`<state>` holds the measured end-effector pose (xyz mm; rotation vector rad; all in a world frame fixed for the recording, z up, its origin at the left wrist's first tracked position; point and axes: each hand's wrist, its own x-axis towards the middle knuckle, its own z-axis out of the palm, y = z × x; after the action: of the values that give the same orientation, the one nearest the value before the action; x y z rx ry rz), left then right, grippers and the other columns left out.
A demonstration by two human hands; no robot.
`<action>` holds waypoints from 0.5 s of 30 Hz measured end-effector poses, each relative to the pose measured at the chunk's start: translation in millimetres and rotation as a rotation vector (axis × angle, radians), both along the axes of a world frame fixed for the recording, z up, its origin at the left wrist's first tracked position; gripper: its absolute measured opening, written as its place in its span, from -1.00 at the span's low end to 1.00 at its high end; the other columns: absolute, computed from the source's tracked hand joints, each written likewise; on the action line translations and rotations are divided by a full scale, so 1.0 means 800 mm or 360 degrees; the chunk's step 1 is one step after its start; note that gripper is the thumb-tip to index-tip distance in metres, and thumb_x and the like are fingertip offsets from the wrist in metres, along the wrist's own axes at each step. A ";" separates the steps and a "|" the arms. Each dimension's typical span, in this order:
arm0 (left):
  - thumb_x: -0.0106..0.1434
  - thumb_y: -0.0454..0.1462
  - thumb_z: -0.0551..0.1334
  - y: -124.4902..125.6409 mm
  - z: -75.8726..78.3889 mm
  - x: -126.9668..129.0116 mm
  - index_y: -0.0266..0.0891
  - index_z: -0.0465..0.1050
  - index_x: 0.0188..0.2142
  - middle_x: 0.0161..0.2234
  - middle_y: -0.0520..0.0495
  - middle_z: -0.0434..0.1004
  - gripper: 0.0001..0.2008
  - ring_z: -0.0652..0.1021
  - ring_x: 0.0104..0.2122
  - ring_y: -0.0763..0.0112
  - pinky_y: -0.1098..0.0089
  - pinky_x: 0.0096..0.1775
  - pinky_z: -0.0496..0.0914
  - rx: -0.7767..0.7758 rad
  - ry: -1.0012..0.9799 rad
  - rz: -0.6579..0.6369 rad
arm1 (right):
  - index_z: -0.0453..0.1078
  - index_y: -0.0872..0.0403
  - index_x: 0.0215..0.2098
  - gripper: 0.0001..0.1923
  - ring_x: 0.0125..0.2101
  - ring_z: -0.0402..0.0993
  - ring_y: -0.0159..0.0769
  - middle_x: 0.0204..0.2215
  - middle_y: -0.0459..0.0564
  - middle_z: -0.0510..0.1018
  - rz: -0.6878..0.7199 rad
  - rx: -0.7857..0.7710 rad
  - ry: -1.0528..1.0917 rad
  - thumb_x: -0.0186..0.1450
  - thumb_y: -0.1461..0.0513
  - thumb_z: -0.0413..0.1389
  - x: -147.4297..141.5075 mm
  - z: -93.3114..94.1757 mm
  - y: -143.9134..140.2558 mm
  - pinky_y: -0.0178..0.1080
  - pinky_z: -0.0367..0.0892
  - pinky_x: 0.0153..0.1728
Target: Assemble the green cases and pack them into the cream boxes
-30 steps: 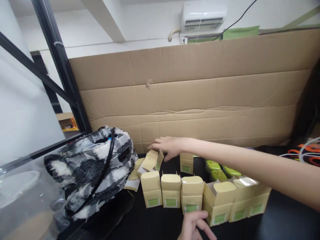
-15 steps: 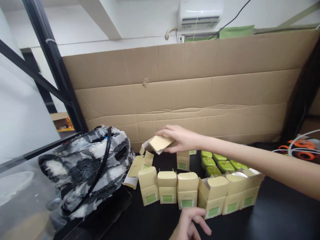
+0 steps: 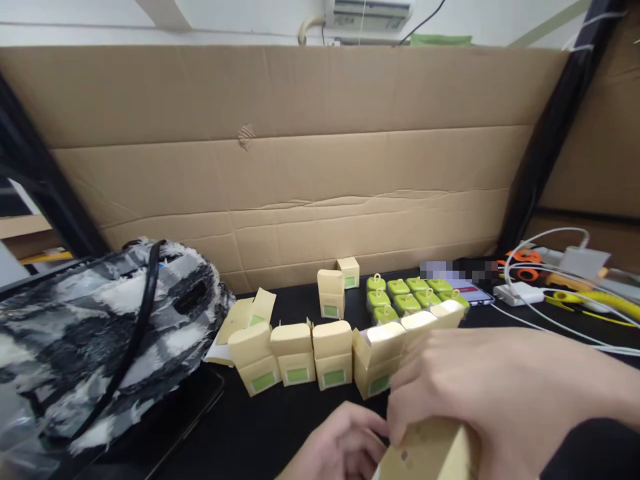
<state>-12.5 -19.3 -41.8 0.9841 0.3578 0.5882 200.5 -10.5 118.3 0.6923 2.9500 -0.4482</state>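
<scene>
My right hand (image 3: 450, 393) grips a small cardboard box (image 3: 425, 450) from above, close to me at the bottom. My left hand (image 3: 340, 443) is beside it, fingers curled against the box's left edge; where the fingertips meet it is partly hidden. Beyond my hands stands a row of similar cream boxes with raised lids and green labels, among them a left-end box (image 3: 255, 360), a middle box (image 3: 333, 357) and a right box (image 3: 373, 363). Small green lidded containers (image 3: 405, 303) with loops on top are grouped behind the row.
Two more boxes, an open one (image 3: 331, 293) and a closed one (image 3: 349, 272), stand further back. Flattened cardboard (image 3: 243, 320) lies beside a fuzzy grey bag (image 3: 165, 320). A phone (image 3: 467, 290), white cables (image 3: 540, 320) and orange-handled scissors (image 3: 525, 263) are at right.
My right hand has brought the box from the back left to the near right, next to my left hand. The view has turned right and shows the phone and cables.
</scene>
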 end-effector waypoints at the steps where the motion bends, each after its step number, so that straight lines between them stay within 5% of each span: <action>1: 0.03 -0.04 0.46 -0.002 -0.003 0.002 -0.16 0.49 -0.16 -0.31 0.07 0.50 -0.56 0.47 -0.35 0.50 0.50 -0.23 0.25 0.0039 0.0057 0.0025 | 0.53 -0.02 -0.25 -0.68 -0.50 0.53 -0.29 -0.45 -0.14 0.65 0.0004 0.0113 -0.0060 0.02 0.12 0.38 -0.006 0.000 -0.003 -0.33 0.30 -0.54; 4: 0.20 -0.07 0.35 -0.006 -0.004 0.007 -0.17 0.41 -0.14 -0.20 -0.03 0.51 -0.68 0.50 -0.11 0.28 0.30 -0.01 0.24 0.0175 0.0156 0.0207 | 0.48 0.01 -0.33 -0.68 -0.48 0.51 -0.26 -0.48 -0.12 0.61 -0.0014 0.0441 0.0039 0.00 0.10 0.39 -0.018 -0.002 -0.011 -0.28 0.33 -0.50; 8: 0.01 -0.03 0.47 -0.010 0.016 0.005 -0.13 0.24 0.07 -0.03 -0.15 0.49 -0.29 0.51 -0.01 0.07 0.13 0.02 0.29 0.0401 -0.0025 0.0294 | 0.47 -0.03 -0.33 -0.76 -0.32 0.56 -0.22 -0.37 -0.04 0.63 -0.0074 0.0816 0.0528 0.17 0.00 0.28 -0.022 -0.023 -0.018 -0.24 0.42 -0.29; 12: 0.21 -0.06 0.35 -0.024 0.043 -0.002 0.17 -0.48 0.33 0.21 -0.14 0.31 0.03 0.39 0.17 0.09 -0.03 0.16 0.18 0.0622 -0.0179 0.0545 | 0.50 -0.10 -0.20 -0.71 -0.23 0.57 -0.20 -0.25 -0.02 0.64 -0.0027 0.1106 0.0700 0.20 -0.05 0.23 -0.020 -0.060 -0.018 -0.24 0.46 -0.24; 15: 0.39 -0.18 0.18 -0.031 0.049 -0.004 0.42 -0.27 0.30 0.35 0.13 0.09 -0.28 0.20 0.31 0.27 0.09 0.25 0.08 0.0935 -0.0282 0.0695 | 0.51 -0.15 -0.14 -0.72 -0.20 0.57 -0.23 -0.20 -0.04 0.65 0.0011 0.1255 0.0772 0.23 -0.03 0.22 -0.014 -0.082 -0.009 -0.25 0.48 -0.20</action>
<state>-15.7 -44.3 -3.0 1.4140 0.2434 1.2143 189.4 -17.4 53.1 0.6916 3.5661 0.7024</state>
